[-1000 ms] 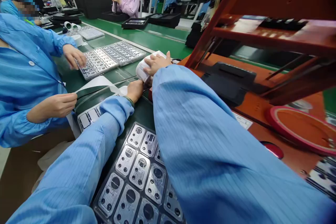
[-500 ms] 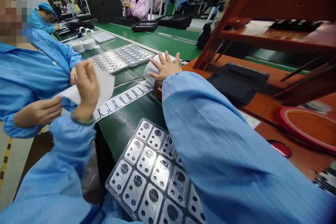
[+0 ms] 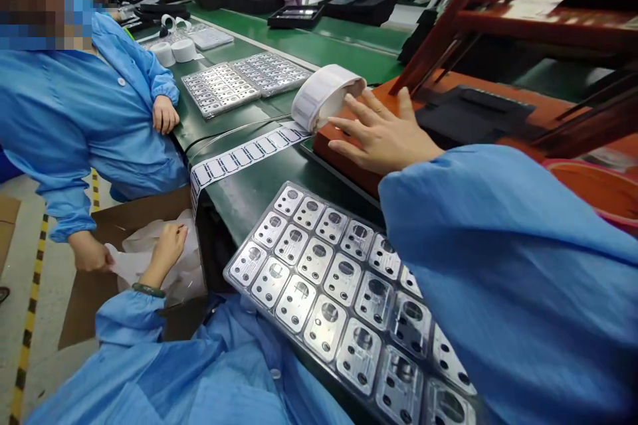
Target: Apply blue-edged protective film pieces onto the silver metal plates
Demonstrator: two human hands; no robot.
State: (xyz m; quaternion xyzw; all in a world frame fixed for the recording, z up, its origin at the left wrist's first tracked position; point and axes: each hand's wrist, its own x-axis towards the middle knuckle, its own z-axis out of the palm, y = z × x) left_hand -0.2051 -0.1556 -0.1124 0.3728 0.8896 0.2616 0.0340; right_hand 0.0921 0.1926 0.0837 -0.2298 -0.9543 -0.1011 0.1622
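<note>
Right hand [image 3: 383, 136] flat on orange-red block [image 3: 349, 169], fingers spread wide, holding nothing, white roll of labels [image 3: 323, 94] just beside, its strip trailing to the green table's [image 3: 249, 189] left edge, left hand [image 3: 167, 249] below that edge, fingers curled against crumpled white sheet [image 3: 132, 259], grip unclear.

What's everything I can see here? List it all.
bench: one, green, centre
platform: one, orange-brown, right of the bench
parts tray: one, silver, nearest the camera
farther trays: two, silver, side by side
label roll: one, white, by the platform's far corner
label strip: one, white, across the bench, over its edge
tape rolls: two, white, far along the bench
cardboard box: one, brown, on the floor
plastic bag: one, whitish, in the box
co-worker: one, blue coat, left
left hand: one, in the box, on the bag
right hand: one, open, flat on the platform
</note>
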